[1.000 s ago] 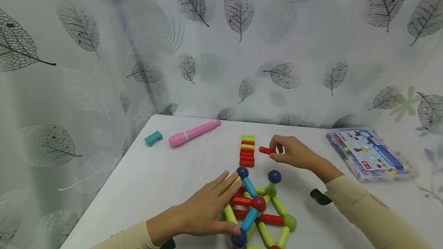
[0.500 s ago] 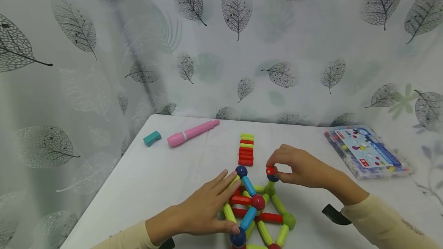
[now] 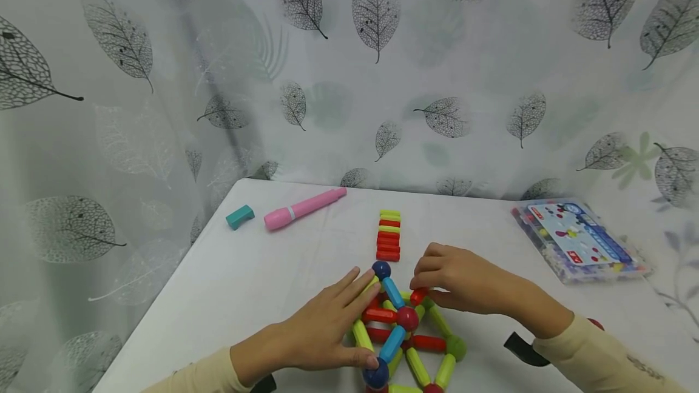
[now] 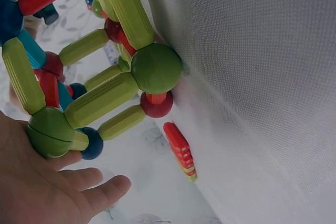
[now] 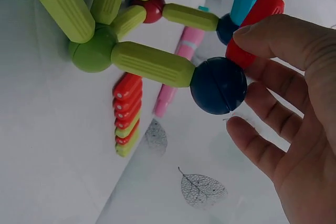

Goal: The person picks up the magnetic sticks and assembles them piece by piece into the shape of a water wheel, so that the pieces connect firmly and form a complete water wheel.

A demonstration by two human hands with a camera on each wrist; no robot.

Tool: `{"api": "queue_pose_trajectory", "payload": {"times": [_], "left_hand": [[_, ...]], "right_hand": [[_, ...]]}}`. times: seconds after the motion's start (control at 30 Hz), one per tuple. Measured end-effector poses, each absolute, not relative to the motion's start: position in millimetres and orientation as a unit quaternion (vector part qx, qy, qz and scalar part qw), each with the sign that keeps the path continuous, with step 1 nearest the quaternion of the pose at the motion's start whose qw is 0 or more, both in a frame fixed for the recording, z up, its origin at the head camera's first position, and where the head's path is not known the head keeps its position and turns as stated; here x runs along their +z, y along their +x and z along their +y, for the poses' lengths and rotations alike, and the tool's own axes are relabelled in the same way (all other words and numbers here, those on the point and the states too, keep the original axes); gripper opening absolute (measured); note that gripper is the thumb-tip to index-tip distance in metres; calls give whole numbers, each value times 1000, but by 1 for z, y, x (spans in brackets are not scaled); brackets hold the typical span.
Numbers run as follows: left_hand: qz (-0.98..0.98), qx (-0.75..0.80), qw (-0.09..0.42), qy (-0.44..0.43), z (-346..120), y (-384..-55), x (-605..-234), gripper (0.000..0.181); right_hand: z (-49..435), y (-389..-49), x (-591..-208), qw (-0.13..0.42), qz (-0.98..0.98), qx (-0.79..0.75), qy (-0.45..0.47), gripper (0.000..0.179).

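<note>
A magnetic stick-and-ball structure [image 3: 407, 318] of yellow-green, red and light blue rods stands on the white table. My left hand [image 3: 322, 326] rests against its left side with fingers stretched out and the thumb at a dark blue ball [image 3: 376, 373]. In the left wrist view a green ball [image 4: 51, 132] lies against that hand's fingers. My right hand [image 3: 464, 278] pinches a red magnetic rod [image 5: 270, 6] between thumb and fingers. One end of this rod meets a dark blue ball [image 5: 218, 85] on a yellow-green rod [image 5: 152, 64], which rises from a green ball [image 5: 93, 49].
Behind the structure lies a row of red and yellow-green rods [image 3: 388, 238]. A pink pen-shaped object [image 3: 303, 208] and a teal block [image 3: 239, 216] lie at the back left. At the back right is a clear plastic box [image 3: 581, 238]. Leaf-printed cloth [image 3: 349, 77] hangs behind the table.
My right hand has carried the red rod from beside the row of rods towards me, to the structure's blue ball, and tilted it. My left hand has stayed in place.
</note>
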State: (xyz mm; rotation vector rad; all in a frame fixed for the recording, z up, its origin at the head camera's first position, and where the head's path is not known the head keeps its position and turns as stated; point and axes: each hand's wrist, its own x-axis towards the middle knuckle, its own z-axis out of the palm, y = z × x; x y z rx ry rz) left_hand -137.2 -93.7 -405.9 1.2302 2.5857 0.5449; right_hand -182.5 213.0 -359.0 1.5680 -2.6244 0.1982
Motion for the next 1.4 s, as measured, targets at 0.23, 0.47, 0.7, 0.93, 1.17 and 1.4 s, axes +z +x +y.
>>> {"api": "queue_pose_trajectory", "payload": {"times": [0.23,0.47,0.7,0.93,1.17,1.4], "left_hand": [[880,183,111,423,-93,-138,-403,97],[881,185,111,421,-93,-136,-404,97],[881,181,106,425,-93,-137,-406,97],[881,181,112,422,-93,-138,-405,98],[885,182,120,411,-95,-139,-404,98],[880,184,119,422,-94,-137,-405,97]], "right_hand": [[213,-181,-362,65,-843,30,533,30],[212,-178,-366,83,-842,20,533,31],[215,-177,-364,60,-852,30,519,33],[228,-199,-355,39,-890,137,433,30],[212,-267,-379,-38,-915,144,374,25],[183,-297,-422,-74,-908,73,406,25]]}}
